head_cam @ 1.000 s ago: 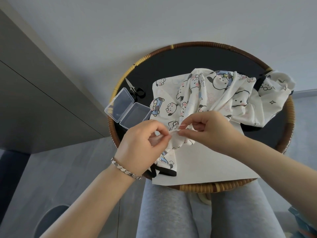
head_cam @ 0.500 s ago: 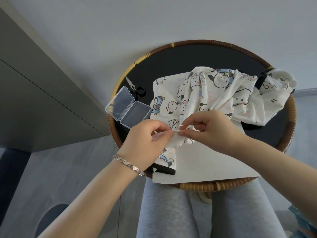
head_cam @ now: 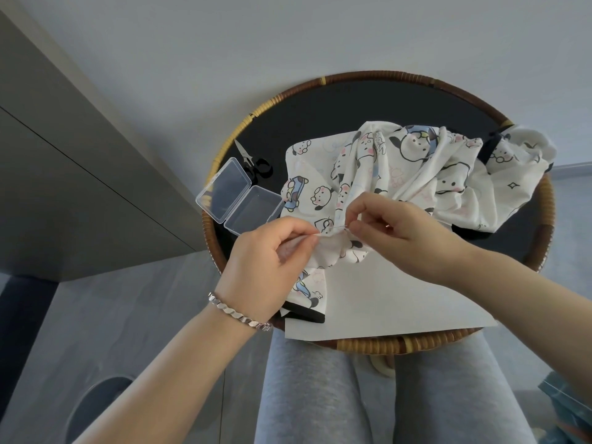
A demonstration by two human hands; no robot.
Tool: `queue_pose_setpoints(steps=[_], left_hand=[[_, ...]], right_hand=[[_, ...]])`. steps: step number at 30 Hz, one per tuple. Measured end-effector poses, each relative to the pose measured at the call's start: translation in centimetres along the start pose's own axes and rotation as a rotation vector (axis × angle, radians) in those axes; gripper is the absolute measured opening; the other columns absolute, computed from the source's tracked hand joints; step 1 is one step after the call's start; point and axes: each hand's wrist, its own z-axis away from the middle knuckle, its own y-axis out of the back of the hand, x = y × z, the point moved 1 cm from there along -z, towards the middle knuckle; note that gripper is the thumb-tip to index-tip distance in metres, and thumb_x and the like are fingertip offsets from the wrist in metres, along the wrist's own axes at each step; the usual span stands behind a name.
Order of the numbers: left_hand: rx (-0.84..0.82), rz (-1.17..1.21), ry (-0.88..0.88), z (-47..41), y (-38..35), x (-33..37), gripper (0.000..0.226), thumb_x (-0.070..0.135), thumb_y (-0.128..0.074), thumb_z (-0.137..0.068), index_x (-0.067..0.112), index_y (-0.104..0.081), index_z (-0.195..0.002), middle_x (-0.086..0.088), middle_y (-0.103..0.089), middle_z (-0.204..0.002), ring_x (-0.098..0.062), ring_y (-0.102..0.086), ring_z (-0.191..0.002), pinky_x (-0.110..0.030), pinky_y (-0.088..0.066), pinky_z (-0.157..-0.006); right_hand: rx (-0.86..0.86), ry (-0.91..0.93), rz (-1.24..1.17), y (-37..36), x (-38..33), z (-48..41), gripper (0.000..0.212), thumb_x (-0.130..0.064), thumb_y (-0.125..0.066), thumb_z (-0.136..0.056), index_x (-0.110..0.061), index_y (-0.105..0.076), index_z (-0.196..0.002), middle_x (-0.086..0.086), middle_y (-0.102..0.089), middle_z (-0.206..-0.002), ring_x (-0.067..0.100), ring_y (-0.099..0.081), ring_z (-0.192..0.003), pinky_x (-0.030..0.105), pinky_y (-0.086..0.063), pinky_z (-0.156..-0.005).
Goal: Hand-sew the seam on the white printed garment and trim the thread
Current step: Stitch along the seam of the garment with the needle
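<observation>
Garment (head_cam: 416, 174), white print with black trim: heaped on the round wicker-rimmed table (head_cam: 548, 200), near edge over a paper sheet (head_cam: 384, 299); judged light, soft and limp, apt to bunch, so best held taut close beside the seam. Left hand (head_cam: 266, 267) pinches the cloth fold; right hand (head_cam: 394, 229) pinches the needle (head_cam: 336, 226) entering it. Open clear box (head_cam: 237, 200) just beside; scissors (head_cam: 256, 161) behind the box.
</observation>
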Motion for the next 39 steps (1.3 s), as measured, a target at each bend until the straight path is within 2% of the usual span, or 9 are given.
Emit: queue_pose_setpoints(steps=[6,16,21,25,28,32,34,37,39], left_hand=[[0.007,0.004,-0.043,0.1,0.0,-0.1,0.006,0.015,-0.065,-0.080,0.015,-0.070,-0.084,0.021,-0.063,-0.075,0.008,-0.059,-0.077,-0.003,-0.044,-0.065],[0.001,-0.006,-0.073,0.0,0.0,-0.1,0.010,0.019,-0.061,-0.078,0.017,-0.069,-0.083,0.019,-0.063,-0.072,0.002,-0.059,-0.076,-0.001,-0.041,-0.066],[-0.104,0.032,-0.042,-0.1,0.2,-0.1,0.008,0.008,-0.064,-0.082,0.014,-0.070,-0.084,0.025,-0.060,-0.073,0.015,-0.057,-0.074,0.000,-0.039,-0.066],[-0.185,0.112,0.000,-0.5,0.4,0.1,0.020,0.006,-0.065,-0.080,0.025,-0.065,-0.075,0.025,-0.061,-0.066,0.016,-0.057,-0.068,0.000,-0.038,-0.064],[-0.201,0.186,0.054,-0.7,0.4,0.0,0.024,0.006,-0.066,-0.078,0.029,-0.064,-0.072,0.023,-0.063,-0.059,0.013,-0.059,-0.065,-0.001,-0.040,-0.062],[-0.182,0.339,0.133,-0.7,-0.3,-0.2,0.022,0.006,-0.066,-0.078,0.027,-0.066,-0.072,0.018,-0.068,-0.061,0.002,-0.063,-0.062,-0.010,-0.048,-0.061],[-0.153,0.428,0.194,-0.6,-0.8,-0.3,0.019,0.007,-0.066,-0.077,0.025,-0.067,-0.072,0.012,-0.069,-0.061,-0.002,-0.063,-0.061,-0.014,-0.050,-0.059],[-0.077,0.548,0.307,-0.6,-1.5,-0.2,0.015,0.013,-0.067,-0.074,0.027,-0.068,-0.067,0.009,-0.070,-0.061,-0.004,-0.063,-0.057,-0.018,-0.051,-0.049],[-0.040,0.637,0.372,-0.7,-1.9,0.0,0.003,0.022,-0.069,-0.066,0.025,-0.069,-0.067,0.005,-0.071,-0.062,-0.006,-0.065,-0.059,-0.019,-0.052,-0.052]], right_hand=[[-0.003,0.050,0.080,-0.2,-0.2,-0.3,0.013,-0.017,-0.049,-0.091,-0.026,-0.054,-0.082,-0.001,-0.039,-0.054,0.008,-0.037,-0.049,0.016,-0.034,-0.050],[-0.022,0.052,0.098,-0.1,-0.6,-0.4,0.024,-0.015,-0.050,-0.090,-0.034,-0.050,-0.074,-0.005,-0.043,-0.053,0.009,-0.043,-0.052,0.019,-0.036,-0.053],[-0.051,0.054,0.078,-0.2,-0.5,-0.4,0.019,-0.017,-0.050,-0.089,-0.031,-0.054,-0.076,0.011,-0.058,-0.069,0.024,-0.052,-0.065,0.030,-0.042,-0.062],[-0.068,0.067,0.014,-0.5,-0.5,-0.5,0.028,-0.014,-0.053,-0.088,-0.038,-0.054,-0.073,0.014,-0.060,-0.078,0.031,-0.055,-0.073,0.041,-0.047,-0.069],[-0.059,0.054,-0.086,-0.7,-0.4,-0.6,0.032,-0.009,-0.054,-0.089,-0.036,-0.055,-0.071,0.017,-0.058,-0.078,0.027,-0.051,-0.069,0.032,-0.045,-0.065],[-0.066,0.036,-0.228,-1.1,-0.4,-0.4,0.027,-0.004,-0.054,-0.088,-0.026,-0.057,-0.073,0.003,-0.053,-0.070,0.006,-0.043,-0.064,0.013,-0.036,-0.060],[-0.053,0.039,-0.265,-1.4,-0.3,-0.4,0.023,-0.007,-0.054,-0.089,-0.025,-0.058,-0.075,-0.004,-0.053,-0.068,0.006,-0.045,-0.065,0.014,-0.037,-0.062],[0.069,0.012,-0.324,-1.8,0.0,-0.5,0.021,-0.011,-0.055,-0.089,-0.027,-0.061,-0.076,-0.007,-0.056,-0.066,0.020,-0.049,-0.067,0.028,-0.041,-0.064],[0.178,-0.026,-0.355,-2.0,0.1,-0.5,0.020,-0.013,-0.058,-0.087,-0.028,-0.064,-0.076,-0.005,-0.060,-0.069,0.017,-0.054,-0.068,0.027,-0.046,-0.065]])
